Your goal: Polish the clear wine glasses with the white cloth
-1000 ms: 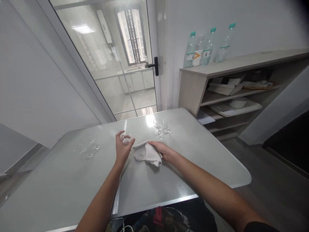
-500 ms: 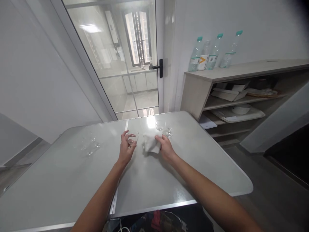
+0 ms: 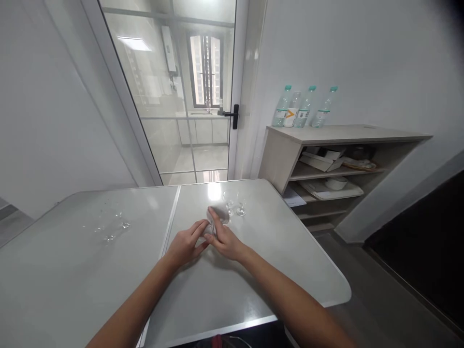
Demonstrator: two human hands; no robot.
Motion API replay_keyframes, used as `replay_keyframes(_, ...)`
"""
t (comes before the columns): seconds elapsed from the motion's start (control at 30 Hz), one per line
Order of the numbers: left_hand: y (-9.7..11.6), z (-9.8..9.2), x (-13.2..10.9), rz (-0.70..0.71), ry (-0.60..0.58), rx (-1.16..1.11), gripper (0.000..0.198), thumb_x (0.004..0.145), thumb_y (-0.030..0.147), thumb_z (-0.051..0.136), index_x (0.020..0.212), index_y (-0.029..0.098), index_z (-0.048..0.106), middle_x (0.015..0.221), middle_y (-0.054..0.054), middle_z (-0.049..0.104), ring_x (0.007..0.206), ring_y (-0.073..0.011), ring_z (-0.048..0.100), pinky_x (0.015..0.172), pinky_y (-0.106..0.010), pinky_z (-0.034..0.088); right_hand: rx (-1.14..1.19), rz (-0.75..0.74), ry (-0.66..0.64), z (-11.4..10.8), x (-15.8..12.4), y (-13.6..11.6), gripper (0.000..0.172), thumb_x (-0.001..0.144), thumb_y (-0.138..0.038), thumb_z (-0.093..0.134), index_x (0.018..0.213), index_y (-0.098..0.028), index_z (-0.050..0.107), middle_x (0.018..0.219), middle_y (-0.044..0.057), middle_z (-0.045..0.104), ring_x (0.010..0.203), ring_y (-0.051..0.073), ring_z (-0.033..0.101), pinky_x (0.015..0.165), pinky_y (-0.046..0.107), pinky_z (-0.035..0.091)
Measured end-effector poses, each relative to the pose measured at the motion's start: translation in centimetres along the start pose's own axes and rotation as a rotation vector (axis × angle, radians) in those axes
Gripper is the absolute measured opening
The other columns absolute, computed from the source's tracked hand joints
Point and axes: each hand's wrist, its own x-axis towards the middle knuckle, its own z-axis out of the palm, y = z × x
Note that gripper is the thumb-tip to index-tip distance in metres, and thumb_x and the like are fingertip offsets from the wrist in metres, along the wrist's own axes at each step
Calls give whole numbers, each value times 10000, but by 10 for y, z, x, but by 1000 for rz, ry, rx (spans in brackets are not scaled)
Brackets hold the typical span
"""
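Both hands meet above the middle of the white table (image 3: 253, 270). My left hand (image 3: 186, 244) is closed round a small stemmed glass that is mostly hidden between the hands. My right hand (image 3: 224, 240) grips a white cloth (image 3: 216, 216) and presses it against that glass. Just beyond the cloth stand two small clear stemmed glasses (image 3: 235, 205). Several more small glasses (image 3: 112, 226) stand on the left half of the table.
A glass door (image 3: 181, 96) with a black handle (image 3: 232, 115) stands behind the table. At the right is a low wooden shelf unit (image 3: 326, 159) with water bottles (image 3: 304, 106) on top and boxes and dishes inside.
My hands have come together: the cloth now covers the glass held in the left hand. The camera has tilted up and the hands sit lower in view.
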Motion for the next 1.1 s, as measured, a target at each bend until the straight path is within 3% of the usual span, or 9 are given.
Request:
replay_keyframes(0.1, 9, 4, 1, -92, -1, -161, 543, 958, 333, 627, 1463, 217, 464, 1349, -157, 663, 999, -234, 747, 702, -296, 605, 15, -22, -10, -5, 0, 3, 647, 1073, -443, 392, 1647, -223, 190, 910, 37, 682, 798, 226, 638, 870, 407, 524)
replay_keyframes(0.27, 25, 1, 14, -444, -41, -714, 451, 924, 455, 670, 1284, 189, 610, 1069, -86, 722, 536, -120, 635, 514, -266, 519, 109, -44, 59, -11, 0, 0, 505, 1068, -447, 398, 1535, -259, 435, 1106, 69, 681, 930, 229, 637, 944, 391, 490)
replay_keyframes(0.4, 28, -11, 24, -658, -207, -1206, 447, 914, 579, 648, 1095, 171, 651, 777, -33, 683, 471, -153, 632, 415, -239, 434, 198, -43, 125, -16, -1, -3, 415, 1053, -451, 424, 1382, -263, 592, 1183, 71, 674, 1074, 258, 620, 1003, 402, 455)
replay_keyframes(0.47, 25, -14, 24, -731, -270, -1364, 460, 919, 611, 626, 998, 158, 647, 575, 10, 582, 423, -152, 590, 383, -220, 386, 221, -44, 94, -18, -2, -4, 433, 1035, -451, 461, 1403, -262, 588, 1129, 67, 685, 1053, 262, 617, 1001, 407, 451)
replay_keyframes(0.53, 21, -16, 22, -782, -281, -1449, 473, 913, 610, 636, 1045, 156, 639, 576, 13, 576, 420, -149, 589, 363, -207, 361, 239, -68, 36, -18, -3, -5, 483, 1005, -443, 521, 1451, -262, 557, 1113, 63, 685, 1016, 258, 614, 989, 407, 451)
replay_keyframes(0.7, 13, -17, 19, -788, -218, -1370, 534, 921, 599, 621, 1287, 223, 519, 879, -46, 687, 588, -183, 706, 443, -219, 461, 408, -29, 24, -15, 2, 1, 477, 934, -427, 623, 1366, -227, 596, 1054, 52, 666, 875, 224, 599, 846, 344, 471)
replay_keyframes(0.87, 18, -11, 17, -603, -63, -761, 486, 864, 467, 719, 1285, 275, 569, 1204, -86, 692, 615, -137, 673, 567, -259, 503, 435, 164, 307, -1, 10, 9, 391, 865, -348, 676, 1232, -228, 614, 835, -15, 564, 734, 179, 515, 731, 282, 433)
replay_keyframes(1.0, 26, 0, 14, -521, 132, -417, 400, 845, 389, 734, 1229, 290, 684, 1138, -59, 720, 568, -114, 590, 602, -268, 485, 376, 208, 498, 5, 12, 7, 425, 859, -363, 669, 1255, -234, 583, 883, -5, 545, 765, 183, 509, 743, 284, 441)
replay_keyframes(1.1, 29, 3, 16, -635, 98, -666, 394, 840, 445, 746, 1169, 230, 717, 994, -57, 724, 459, -85, 509, 501, -250, 430, 314, 163, 390, -4, 8, 1, 451, 933, -449, 600, 1334, -246, 568, 833, -13, 522, 743, 185, 492, 752, 296, 439)
